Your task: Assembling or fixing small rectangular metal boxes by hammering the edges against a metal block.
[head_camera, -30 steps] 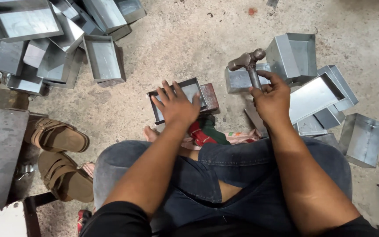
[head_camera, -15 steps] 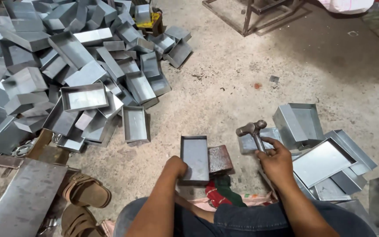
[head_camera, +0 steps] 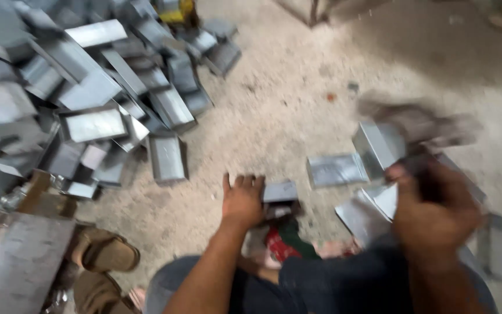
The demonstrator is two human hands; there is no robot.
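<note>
Left hand: I see the left hand (head_camera: 243, 200) pressed flat, fingers spread, onto a small metal tray (head_camera: 280, 191) low on the floor; it is open, pinning rather than gripping.
Right hand: the right hand (head_camera: 434, 212) is a smear of motion, clenched round a dark handle; I take the blurred shape above it for a hammer (head_camera: 422, 125) (the head is too smeared to be sure).
Tray position: right in front of the knees, just beside a red and green cloth (head_camera: 283, 241), with one corner showing past the fingers.
Handling, my call: thin folded sheet metal, stiff but light, likely to skid on grit and ring under a blow; the cut edges look sharp, so I'd hold it on the flat base or a folded rim, never along a raw edge.
Nearby pieces: more grey trays (head_camera: 335, 170) lie just to the right, touching or overlapping one another.
Pile: a big heap of metal boxes (head_camera: 97, 96) fills the upper left, well apart from the hands.
Surface: bare concrete floor (head_camera: 297, 99), dusty and pale, no worktop anywhere.
Room: a flat steel sheet (head_camera: 18, 264) lower left, a brown sandal (head_camera: 103, 253) beside it, something yellow at the top edge.
</note>
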